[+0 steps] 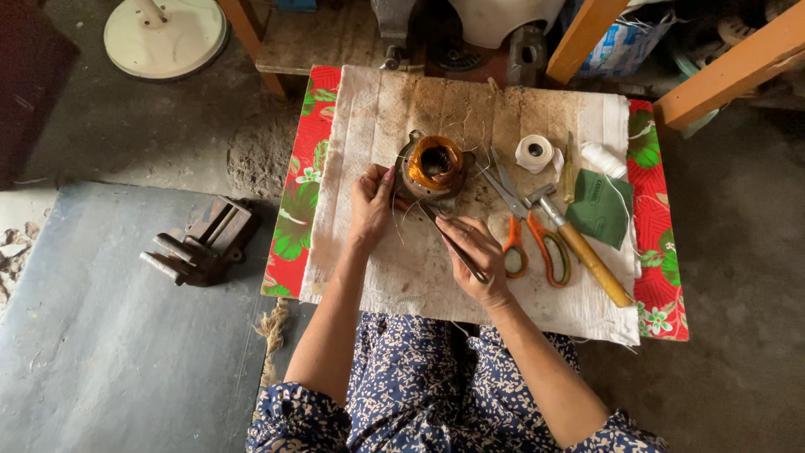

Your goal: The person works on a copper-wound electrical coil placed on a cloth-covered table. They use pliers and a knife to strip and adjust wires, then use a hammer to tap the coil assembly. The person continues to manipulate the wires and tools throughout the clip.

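Left hand (371, 204) steadies a rusty stator (433, 168) wound with orange copper coil.

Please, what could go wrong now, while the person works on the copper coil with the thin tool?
1. The thin tool in the right hand points at the copper coil; a slip could scratch the winding.
2. The left hand steadies the coil close to the tool tip, so its fingers could be poked.
3. Loose wire strands near the scissors could snag.

Navy dress with small white floral print, sleeves pushed above the elbows, forearms bare, 2 hands ringless
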